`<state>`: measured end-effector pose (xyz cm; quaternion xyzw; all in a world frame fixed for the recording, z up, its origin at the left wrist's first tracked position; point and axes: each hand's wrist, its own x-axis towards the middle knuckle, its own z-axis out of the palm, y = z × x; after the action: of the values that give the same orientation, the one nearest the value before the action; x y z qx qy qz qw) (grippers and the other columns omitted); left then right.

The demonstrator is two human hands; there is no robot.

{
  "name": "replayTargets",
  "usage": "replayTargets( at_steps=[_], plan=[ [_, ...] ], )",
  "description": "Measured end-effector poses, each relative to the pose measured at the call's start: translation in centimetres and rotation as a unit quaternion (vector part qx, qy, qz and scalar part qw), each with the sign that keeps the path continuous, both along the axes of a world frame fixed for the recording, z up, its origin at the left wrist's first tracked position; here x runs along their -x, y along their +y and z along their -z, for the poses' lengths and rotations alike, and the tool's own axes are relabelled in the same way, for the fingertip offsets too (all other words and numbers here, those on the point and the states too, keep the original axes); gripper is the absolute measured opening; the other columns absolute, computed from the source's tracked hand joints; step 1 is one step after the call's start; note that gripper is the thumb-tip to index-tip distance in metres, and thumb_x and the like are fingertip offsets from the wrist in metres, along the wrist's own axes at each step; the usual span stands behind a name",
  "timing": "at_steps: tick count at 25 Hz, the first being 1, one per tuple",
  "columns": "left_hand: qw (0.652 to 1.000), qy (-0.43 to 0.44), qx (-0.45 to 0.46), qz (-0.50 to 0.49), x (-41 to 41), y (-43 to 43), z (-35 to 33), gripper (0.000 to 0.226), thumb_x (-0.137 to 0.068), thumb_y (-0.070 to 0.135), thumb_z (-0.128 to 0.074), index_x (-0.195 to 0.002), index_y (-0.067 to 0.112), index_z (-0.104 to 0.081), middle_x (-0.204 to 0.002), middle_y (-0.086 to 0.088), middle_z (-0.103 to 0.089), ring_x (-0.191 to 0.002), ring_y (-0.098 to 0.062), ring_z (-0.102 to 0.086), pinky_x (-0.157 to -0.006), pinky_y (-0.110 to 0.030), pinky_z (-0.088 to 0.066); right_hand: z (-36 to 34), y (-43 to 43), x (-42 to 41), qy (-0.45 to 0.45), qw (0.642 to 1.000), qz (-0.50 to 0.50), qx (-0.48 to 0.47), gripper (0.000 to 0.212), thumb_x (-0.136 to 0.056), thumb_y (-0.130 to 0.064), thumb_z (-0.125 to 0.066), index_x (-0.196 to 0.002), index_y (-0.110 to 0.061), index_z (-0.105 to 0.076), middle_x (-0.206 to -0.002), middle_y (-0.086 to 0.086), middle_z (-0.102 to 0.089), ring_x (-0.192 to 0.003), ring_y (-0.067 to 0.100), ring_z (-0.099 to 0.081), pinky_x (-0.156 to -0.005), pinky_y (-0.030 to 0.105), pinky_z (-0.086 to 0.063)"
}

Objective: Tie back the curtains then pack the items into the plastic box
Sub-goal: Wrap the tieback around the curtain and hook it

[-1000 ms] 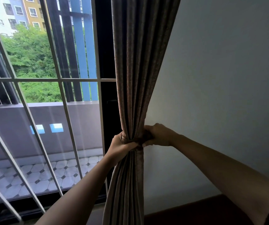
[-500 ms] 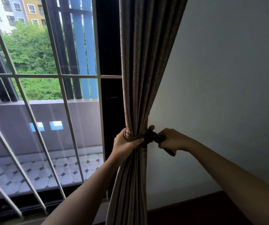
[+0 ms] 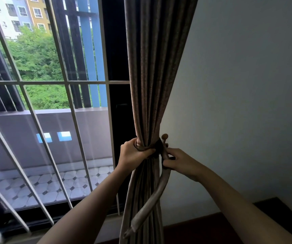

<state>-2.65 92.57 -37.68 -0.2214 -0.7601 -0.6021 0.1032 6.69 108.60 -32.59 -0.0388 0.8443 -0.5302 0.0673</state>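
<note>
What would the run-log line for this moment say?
phase: tying | left hand: grips gathered curtain | right hand: pinches tieback strap below wall hook

Both my forearms reach up and away from me; my left hand (image 3: 133, 154) curls in a tight grip, my right hand (image 3: 180, 163) just right of it, fingertips pinched.

Curtain (image 3: 152, 76) cut off top, bottom; tieback (image 3: 159, 188) partly behind it.
</note>
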Motion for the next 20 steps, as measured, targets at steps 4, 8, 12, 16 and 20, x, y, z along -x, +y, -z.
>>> replayTargets(
  at_steps=[4, 8, 12, 16, 20],
  plan=[
    [0.994, -0.063, 0.0, 0.093, 0.3, -1.2, -0.2, 0.025, -0.065, 0.015, -0.077, -0.089, 0.01, -0.072, -0.083, -0.004, -0.074, -0.08, -0.018, -0.071, -0.075, -0.035, -0.057, 0.6, -1.0, 0.1, 0.025, 0.999, 0.008, -0.026, 0.025, -0.088, -0.004, -0.049, -0.109, -0.013, -0.061, -0.108, 0.005, -0.063, -0.099, 0.015, -0.06, -0.084, 0.023, -0.05],
    [0.971, -0.13, -0.066, 0.188, 0.0, -3.1, 0.7, 0.038, -0.066, 0.017, -0.055, -0.099, 0.006, -0.068, -0.09, -0.028, -0.062, -0.085, -0.029, -0.059, -0.077, -0.042, -0.046, 1.2, -2.6, 0.2, 0.036, 0.999, 0.031, 0.0, 0.027, -0.09, -0.01, -0.047, -0.114, -0.015, -0.059, -0.113, 0.01, -0.062, -0.104, 0.02, -0.06, -0.095, 0.038, -0.051],
    [0.974, -0.097, -0.062, 0.195, -0.8, -3.6, 1.2, 0.035, -0.077, 0.021, -0.056, -0.108, 0.01, -0.068, -0.1, -0.022, -0.068, -0.094, -0.025, -0.063, -0.089, -0.048, -0.049, 1.3, -4.0, -0.2, 0.019, 0.993, 0.067, 0.097, 0.032, -0.089, -0.005, -0.042, -0.11, -0.021, -0.061, -0.106, 0.012, -0.064, -0.105, 0.026, -0.061, -0.099, 0.046, -0.047],
    [0.968, -0.106, -0.081, 0.21, -1.0, -4.0, 1.0, 0.033, -0.081, 0.02, -0.062, -0.11, 0.005, -0.067, -0.102, -0.016, -0.069, -0.098, -0.024, -0.063, -0.095, -0.048, -0.047, 0.7, -4.8, -0.6, 0.034, 0.995, 0.066, 0.062, 0.025, -0.09, -0.016, -0.051, -0.113, -0.018, -0.06, -0.097, 0.003, -0.064, -0.097, 0.016, -0.062, -0.097, 0.041, -0.049],
    [0.952, -0.147, -0.058, 0.263, -0.9, -5.7, -0.3, 0.049, -0.07, 0.007, -0.052, -0.118, 0.004, -0.062, -0.109, -0.019, -0.065, -0.105, -0.029, -0.062, -0.096, -0.046, -0.046, -0.4, -6.7, 0.1, 0.058, 0.997, 0.044, -0.028, 0.054, -0.082, -0.058, -0.055, -0.122, -0.022, -0.057, -0.106, 0.0, -0.068, -0.098, 0.013, -0.065, -0.093, 0.036, -0.052]
  ],
)
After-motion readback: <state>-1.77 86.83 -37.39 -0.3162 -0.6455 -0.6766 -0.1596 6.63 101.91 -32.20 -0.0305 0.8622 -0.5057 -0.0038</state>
